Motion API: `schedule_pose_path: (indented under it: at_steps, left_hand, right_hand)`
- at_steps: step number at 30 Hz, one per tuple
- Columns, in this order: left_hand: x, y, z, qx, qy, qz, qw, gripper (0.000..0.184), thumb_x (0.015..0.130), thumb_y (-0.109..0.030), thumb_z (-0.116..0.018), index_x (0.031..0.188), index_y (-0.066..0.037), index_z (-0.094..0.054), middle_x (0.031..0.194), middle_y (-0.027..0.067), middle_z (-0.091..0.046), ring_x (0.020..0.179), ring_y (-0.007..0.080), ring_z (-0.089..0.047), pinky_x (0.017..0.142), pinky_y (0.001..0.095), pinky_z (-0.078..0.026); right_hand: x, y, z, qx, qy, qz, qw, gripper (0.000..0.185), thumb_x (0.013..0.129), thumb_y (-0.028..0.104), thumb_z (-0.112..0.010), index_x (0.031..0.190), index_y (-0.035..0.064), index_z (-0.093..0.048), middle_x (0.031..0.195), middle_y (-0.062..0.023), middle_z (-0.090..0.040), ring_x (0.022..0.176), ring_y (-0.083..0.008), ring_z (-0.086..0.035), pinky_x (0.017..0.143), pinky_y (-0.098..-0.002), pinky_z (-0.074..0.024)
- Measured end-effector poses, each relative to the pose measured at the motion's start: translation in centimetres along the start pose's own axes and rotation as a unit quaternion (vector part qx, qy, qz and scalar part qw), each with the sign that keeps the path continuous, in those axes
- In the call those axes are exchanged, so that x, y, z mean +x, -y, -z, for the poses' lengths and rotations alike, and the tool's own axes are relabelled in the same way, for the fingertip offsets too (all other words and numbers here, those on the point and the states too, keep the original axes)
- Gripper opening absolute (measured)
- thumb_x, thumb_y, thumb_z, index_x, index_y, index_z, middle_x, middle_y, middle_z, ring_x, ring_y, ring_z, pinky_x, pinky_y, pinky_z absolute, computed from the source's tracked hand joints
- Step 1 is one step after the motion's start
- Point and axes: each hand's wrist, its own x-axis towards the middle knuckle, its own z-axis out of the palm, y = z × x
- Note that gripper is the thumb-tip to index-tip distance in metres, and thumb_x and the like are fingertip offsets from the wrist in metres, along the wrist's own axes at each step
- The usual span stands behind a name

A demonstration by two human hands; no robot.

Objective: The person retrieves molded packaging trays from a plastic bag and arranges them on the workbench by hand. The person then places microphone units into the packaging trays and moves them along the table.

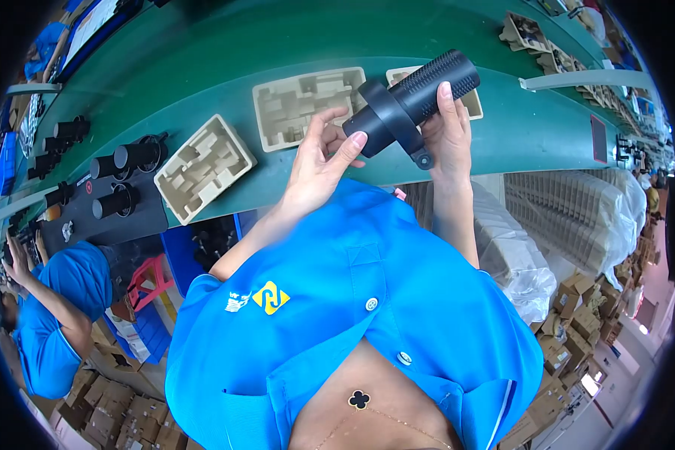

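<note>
A black cylindrical microphone [416, 97] with a perforated grille and a swivel mount ring is held up at a tilt over the green bench. My left hand [326, 150] grips its smooth lower end between thumb and fingers. Around the grille side, below the perforated part, my right hand [450, 131] is closed, with the thumb on the body. Behind the microphone lies a beige moulded pulp tray [266, 112]. A second pulp tray [202, 169] sits at an angle to the left, and a third tray [474, 105] is partly hidden by the right hand.
Several black microphones [116, 201] stand on a dark mat at the left, near a co-worker in blue [56, 315]. Stacked trays in plastic wrap [577, 217] are at the right below the bench edge. Blue bins [181, 262] sit under the bench, and cardboard boxes [570, 352] lie behind.
</note>
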Motion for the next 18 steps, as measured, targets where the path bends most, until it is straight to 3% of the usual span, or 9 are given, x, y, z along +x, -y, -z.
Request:
schedule_pose_path:
  at_steps: [3, 9, 18]
  left_hand:
    - [0.1, 0.6, 0.1, 0.076, -0.039, -0.062, 0.994, 0.067, 0.091, -0.019, -0.071, 0.143, -0.002, -0.031, 0.115, 0.0171, -0.058, 0.104, 0.0235, -0.062, 0.083, 0.0358, -0.056]
    - [-0.1, -0.6, -0.4, 0.077, -0.081, -0.092, 0.989, 0.083, 0.079, -0.007, -0.080, 0.144, -0.006, -0.029, 0.121, 0.0159, -0.054, 0.107, 0.0228, -0.060, 0.089, 0.0377, -0.053]
    - [0.3, 0.7, 0.2, 0.185, -0.089, -0.220, 0.953, 0.090, 0.070, 0.002, -0.083, 0.144, -0.007, -0.032, 0.125, 0.0135, -0.050, 0.112, 0.0253, -0.057, 0.091, 0.0376, -0.051]
  right_hand:
    - [0.0, 0.1, 0.1, -0.005, 0.012, 0.008, 1.000, 0.046, 0.097, 0.033, -0.062, 0.126, -0.0013, -0.049, 0.117, -0.0156, -0.063, 0.105, -0.0179, -0.062, 0.095, -0.0346, -0.0490]
    - [-0.2, -0.4, 0.1, 0.011, -0.013, 0.013, 1.000, 0.038, 0.098, 0.032, -0.061, 0.122, 0.0038, -0.052, 0.110, -0.0078, -0.065, 0.100, -0.0155, -0.064, 0.087, -0.0331, -0.0524]
    - [-0.5, -0.3, -0.1, 0.027, -0.013, -0.002, 1.000, 0.043, 0.095, 0.029, -0.067, 0.122, -0.0002, -0.050, 0.112, -0.0096, -0.062, 0.102, -0.0166, -0.064, 0.091, -0.0362, -0.0527]
